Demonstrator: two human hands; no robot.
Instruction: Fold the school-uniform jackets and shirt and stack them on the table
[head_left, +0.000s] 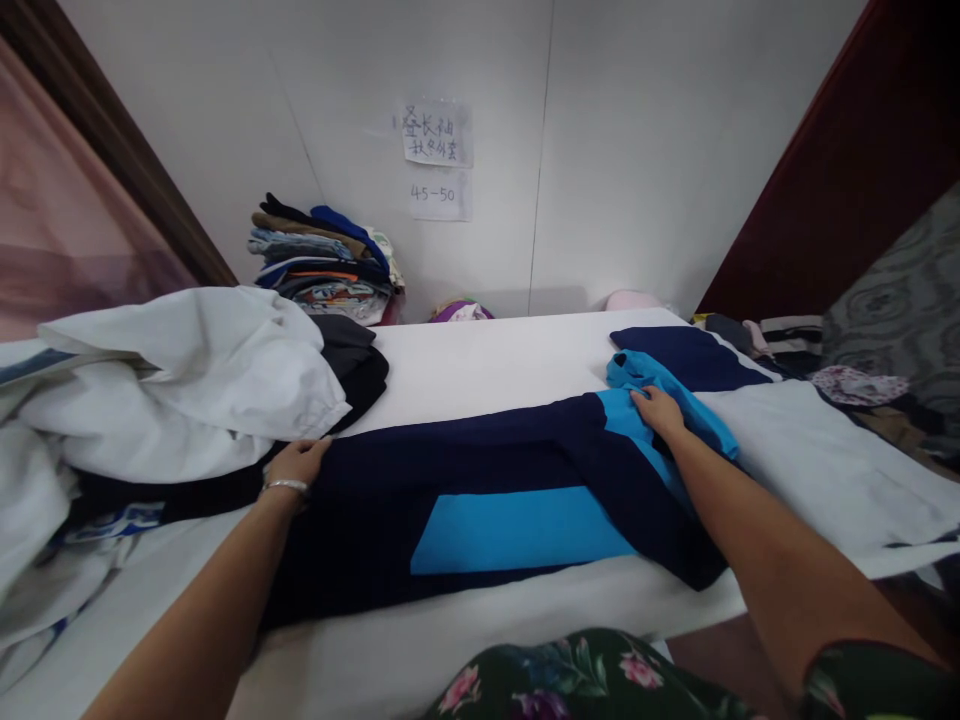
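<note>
A navy jacket [457,450] with bright blue panels lies flat and lengthwise on the white-covered table, folded narrow, one dark sleeve laid across its front. My left hand [298,465], with a bracelet at the wrist, grips the jacket's hem corner at the left end; its fingertips are partly hidden. At the other end, my right hand [658,410] has its fingers closed on the blue shoulder fabric beside the bright blue hood or collar [634,368].
White garments [195,380] lie heaped over dark ones at left. Folded clothes [322,260] stand stacked against the wall. A navy folded garment [682,357] and a pale grey one [832,460] lie at right. Handwritten paper signs [439,135] hang on the wall.
</note>
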